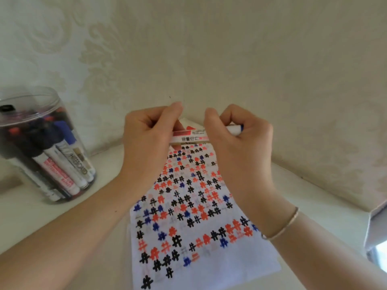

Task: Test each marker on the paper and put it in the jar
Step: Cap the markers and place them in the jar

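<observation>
Head view. Both hands hold one white-barrelled whiteboard marker with a red label band (189, 136) crosswise above the far end of the white paper sheet covered in black, red and blue hash marks (188, 216). The left hand (146, 139) has its fingers curled round the marker's left end, thumb and forefinger pinching near the top. The right hand (238, 141) grips the right end, where a blue tip or cap (241, 128) shows past the fingers. Whether the cap is being pulled off or pressed on cannot be told, since the fingers cover the joint.

The clear plastic cylindrical jar (41, 147) stands at the far left on the pale tabletop (100, 191), well apart from the hands, already packed with markers leaning at angles.

Risks, as judged from this pose:
- A sudden release of a tight cap could jerk the hands apart and streak ink across skin or paper.
- The sheet lies loose with no hand on it, so a stroke could drag or crease it.
- The paper is crowded, so a new mark may land on an old one and hide a weak marker.
- The jar is full enough that pushing in another marker could tip it.
</observation>
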`<action>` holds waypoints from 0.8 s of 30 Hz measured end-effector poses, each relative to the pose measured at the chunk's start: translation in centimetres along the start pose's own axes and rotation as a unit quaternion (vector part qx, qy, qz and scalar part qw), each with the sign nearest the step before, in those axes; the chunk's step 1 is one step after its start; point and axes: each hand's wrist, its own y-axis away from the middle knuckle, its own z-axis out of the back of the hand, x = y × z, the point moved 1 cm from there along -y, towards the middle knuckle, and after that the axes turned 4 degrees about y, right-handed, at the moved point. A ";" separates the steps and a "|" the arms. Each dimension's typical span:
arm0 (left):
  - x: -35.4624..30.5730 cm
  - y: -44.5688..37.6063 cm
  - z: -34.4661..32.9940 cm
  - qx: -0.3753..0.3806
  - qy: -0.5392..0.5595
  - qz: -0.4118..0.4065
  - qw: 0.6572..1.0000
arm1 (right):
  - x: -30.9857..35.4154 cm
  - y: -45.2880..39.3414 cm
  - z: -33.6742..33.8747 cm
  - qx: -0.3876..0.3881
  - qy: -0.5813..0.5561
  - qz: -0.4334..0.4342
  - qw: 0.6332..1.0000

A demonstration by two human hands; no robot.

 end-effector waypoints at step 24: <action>-8.3 -9.2 14.3 -0.151 -0.091 -0.061 0.982 | 6.5 -5.0 -14.9 0.284 -0.044 -0.092 0.953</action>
